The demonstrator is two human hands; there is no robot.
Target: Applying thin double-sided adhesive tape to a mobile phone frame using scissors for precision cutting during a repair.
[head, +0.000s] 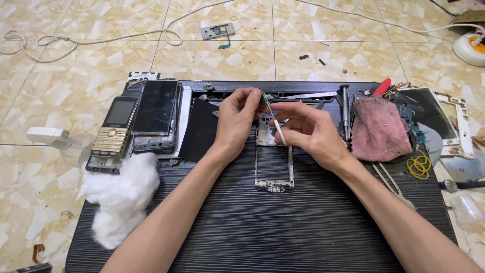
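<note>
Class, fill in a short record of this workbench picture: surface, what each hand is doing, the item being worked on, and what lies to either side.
Surface: dark ribbed mat on a tiled floor
Left hand: pinches the top of the tweezers
Right hand: grips the tweezers lower down
Worked item: phone frame, under both hands
Left side: cotton wool, keypad phone
Right side: pink cloth, screwdriver

The light over my work is bright, soft and even, with only faint shadows under my forearms on the dark ribbed mat (262, 227). The glossy floor tiles (76, 91) show mild sheen, and the smartphone screen (155, 106) reflects dully. Focus is sharp centrally; edges bow and soften slightly from the wide lens.
</note>
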